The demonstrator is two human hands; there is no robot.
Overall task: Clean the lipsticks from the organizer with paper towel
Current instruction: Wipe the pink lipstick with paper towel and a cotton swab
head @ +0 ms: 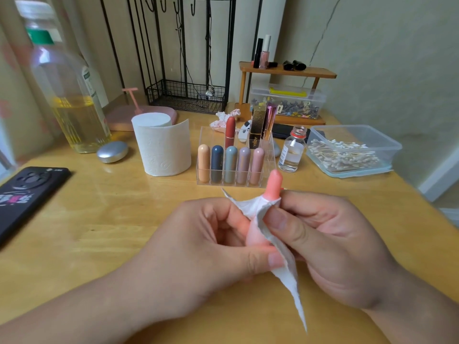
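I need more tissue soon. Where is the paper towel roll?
The paper towel roll stands left of the clear organizer, right of the silver compact.

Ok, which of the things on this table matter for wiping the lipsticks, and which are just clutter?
In use:
- pink lipstick in the left hand
- white paper towel piece pinched by the right hand
- clear acrylic organizer with lipsticks
- white paper roll

Lying about:
- black phone
- oil bottle
- cotton swab tub
- small glass bottle
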